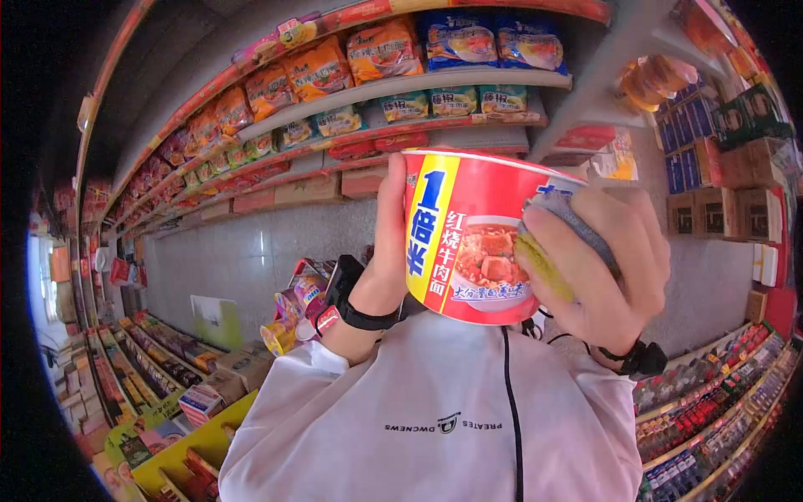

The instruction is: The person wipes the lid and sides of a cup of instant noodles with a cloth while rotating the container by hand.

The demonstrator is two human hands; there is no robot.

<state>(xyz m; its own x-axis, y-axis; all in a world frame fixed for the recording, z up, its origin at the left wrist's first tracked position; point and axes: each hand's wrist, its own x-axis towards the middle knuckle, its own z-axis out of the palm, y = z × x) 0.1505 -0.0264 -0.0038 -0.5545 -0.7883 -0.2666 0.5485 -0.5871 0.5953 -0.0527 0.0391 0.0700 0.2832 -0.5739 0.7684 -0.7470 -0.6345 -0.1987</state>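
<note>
My left hand point(385, 255) was pressed flat along one side of a red noodle tub point(489, 251), while my right hand point(615, 259) pinched a grey and yellow cloth point(579, 216) against the other side. The tub stood nearly upright between my hands, in front of my white shirt point(435, 376), with packets point(385, 50) lining the shelf point(401, 87) beyond it.

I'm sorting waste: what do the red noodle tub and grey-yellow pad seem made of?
Red noodle tub: probably coated paperboard, perhaps plastic; smooth, with a glossy printed wall. Grey-yellow pad: perhaps sponge or cloth; matt, with a soft-looking bend.
</note>
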